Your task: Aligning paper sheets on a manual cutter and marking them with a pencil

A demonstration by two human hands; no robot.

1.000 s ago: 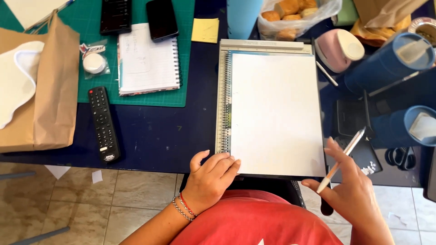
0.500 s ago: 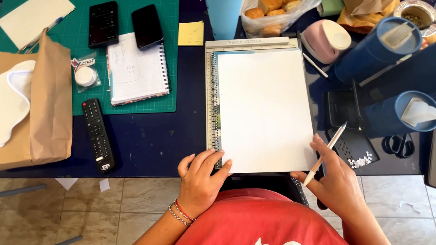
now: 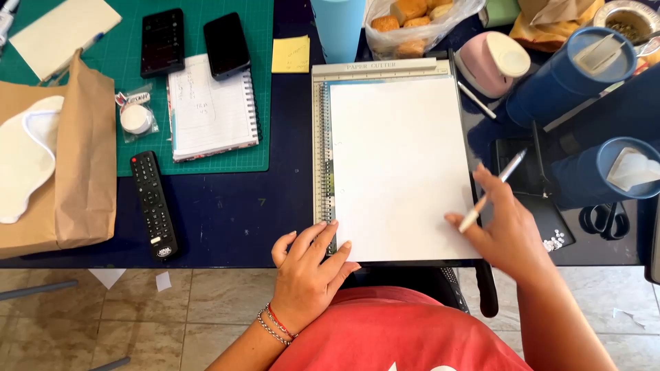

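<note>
A large white sheet of paper point(image 3: 399, 165) lies on a grey paper cutter board point(image 3: 320, 158) on the dark blue table. My left hand point(image 3: 309, 271) rests flat with fingers spread on the near left corner of the board and sheet. My right hand point(image 3: 505, 230) holds a thin white pen point(image 3: 491, 192) and touches the sheet's right edge near its lower corner.
A green cutting mat point(image 3: 206, 148) at the left carries a spiral notebook point(image 3: 213, 110), two phones point(image 3: 227, 45) and a yellow sticky pad point(image 3: 291, 55). A remote point(image 3: 154, 205), a brown paper bag point(image 3: 82, 165), blue tubes point(image 3: 570, 75), scissors point(image 3: 605, 220) and a bag of bread point(image 3: 409, 24) surround the board.
My right hand with the pen has moved up and left from beside my lap to the sheet's right edge. My left hand has stayed at the near left corner.
</note>
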